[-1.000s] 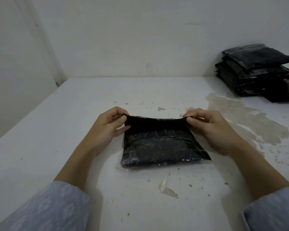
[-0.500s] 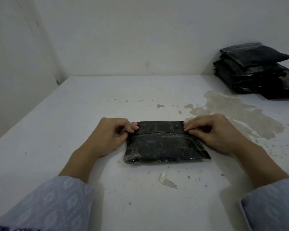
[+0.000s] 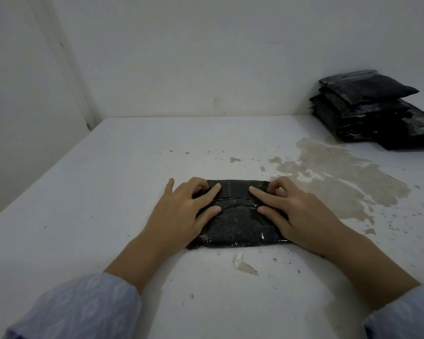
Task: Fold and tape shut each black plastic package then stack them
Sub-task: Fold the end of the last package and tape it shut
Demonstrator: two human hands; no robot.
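left hand (image 3: 181,211) laid palm-down on the left end of the flat, glossy black plastic package (image 3: 238,216), index finger and thumb stretched straight across its top, middle fingers bent at the far edge, little finger splayed onto the table; nothing gripped, only pressed. right hand (image 3: 301,216) mirrored on the right end, index and thumb straight and pointing inward, other fingers bent at the far right corner, pressing and not clasping. pale patterned sleeves (image 3: 78,307) at the lower corners.

package lying flat mid-table, just ahead of both wrists, far flap folded down over its top with a seam running between the two index fingers.

stack of similar black plastic packages (image 3: 370,111) at the far right against the wall, well apart. white, stained table (image 3: 103,192) broad and bare to the left, walls (image 3: 181,57) closing the far side and left. brownish stain patch (image 3: 340,177) between package and stack, small torn scrap (image 3: 242,264) just nearer than the package.
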